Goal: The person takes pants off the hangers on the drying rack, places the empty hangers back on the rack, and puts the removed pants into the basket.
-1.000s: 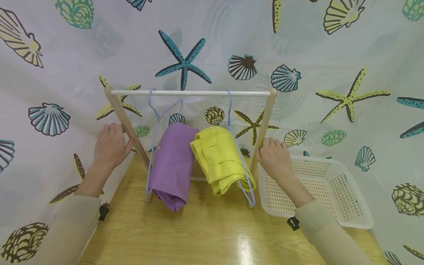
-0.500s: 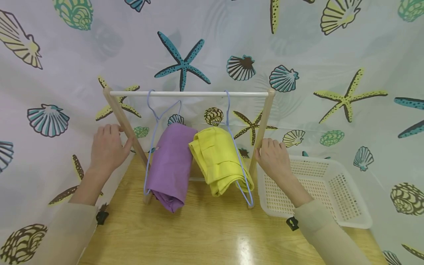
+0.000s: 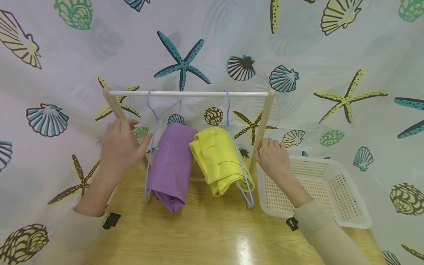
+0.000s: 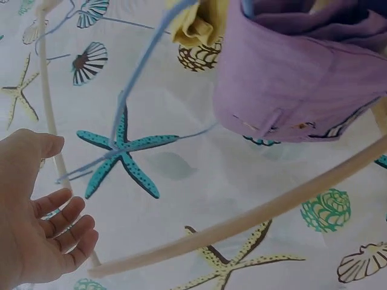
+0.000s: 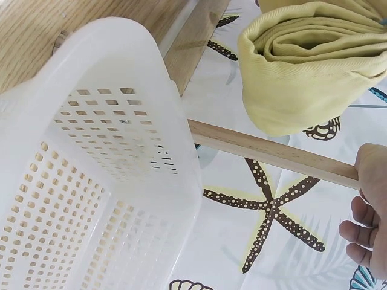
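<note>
In the head view a clothes rack [image 3: 192, 94] has wooden legs and a white rail. Two blue wire hangers hang from the rail: the left hanger [image 3: 157, 118] carries a folded purple garment [image 3: 173, 162], the right hanger [image 3: 228, 112] a folded yellow garment [image 3: 220, 158]. My left hand [image 3: 119, 145] hovers by the rack's left leg, near the left hanger. Its fingers are loosely bent with nothing between them, as the left wrist view shows too. My right hand [image 3: 273, 158] grips the rack's right leg, the thumb along the wood in the right wrist view.
A white perforated plastic basket [image 5: 103, 60] stands to the right of the rack, partly behind my right forearm. The wood-grain table [image 3: 198, 235] extends in front. A curtain [image 3: 212, 44] printed with shells and starfish surrounds the back and sides.
My left hand has let go of the rack's left leg and moved right, towards the left hanger. The right hand stays at the right leg. The garments hang as before.
</note>
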`<move>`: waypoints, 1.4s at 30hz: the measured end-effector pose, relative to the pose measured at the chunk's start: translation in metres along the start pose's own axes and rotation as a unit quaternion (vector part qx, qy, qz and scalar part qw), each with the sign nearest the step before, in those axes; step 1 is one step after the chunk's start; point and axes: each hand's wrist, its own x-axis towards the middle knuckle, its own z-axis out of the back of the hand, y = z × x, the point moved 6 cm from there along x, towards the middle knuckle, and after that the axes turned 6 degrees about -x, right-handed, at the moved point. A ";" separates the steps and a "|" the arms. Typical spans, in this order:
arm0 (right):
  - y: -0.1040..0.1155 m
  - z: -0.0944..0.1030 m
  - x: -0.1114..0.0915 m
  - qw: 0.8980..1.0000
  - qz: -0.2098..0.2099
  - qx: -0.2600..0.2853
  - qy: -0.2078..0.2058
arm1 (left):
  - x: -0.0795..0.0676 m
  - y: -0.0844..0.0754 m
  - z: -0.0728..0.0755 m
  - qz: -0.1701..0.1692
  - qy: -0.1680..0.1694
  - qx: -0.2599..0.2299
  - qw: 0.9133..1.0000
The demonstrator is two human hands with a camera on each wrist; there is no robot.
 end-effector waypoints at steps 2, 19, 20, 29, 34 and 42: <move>0.000 0.000 0.000 1.000 0.000 -0.001 -0.007 | 0.000 -0.011 0.000 -0.012 0.000 -0.012 1.000; 0.000 0.003 -0.001 1.000 0.004 -0.001 -0.015 | -0.019 -0.112 -0.037 -0.053 0.078 -0.141 0.985; 0.000 0.004 -0.001 1.000 0.004 -0.003 -0.018 | -0.020 -0.116 -0.041 -0.052 0.083 -0.148 0.984; 0.001 0.005 -0.001 1.000 0.006 -0.004 -0.029 | -0.029 -0.146 -0.075 -0.029 0.120 -0.203 0.971; 0.001 0.004 -0.001 1.000 0.003 -0.003 -0.024 | -0.034 -0.156 -0.093 -0.009 0.135 -0.233 0.963; 0.000 0.004 -0.001 1.000 0.004 -0.002 -0.024 | -0.038 -0.173 -0.106 0.018 0.143 -0.240 0.960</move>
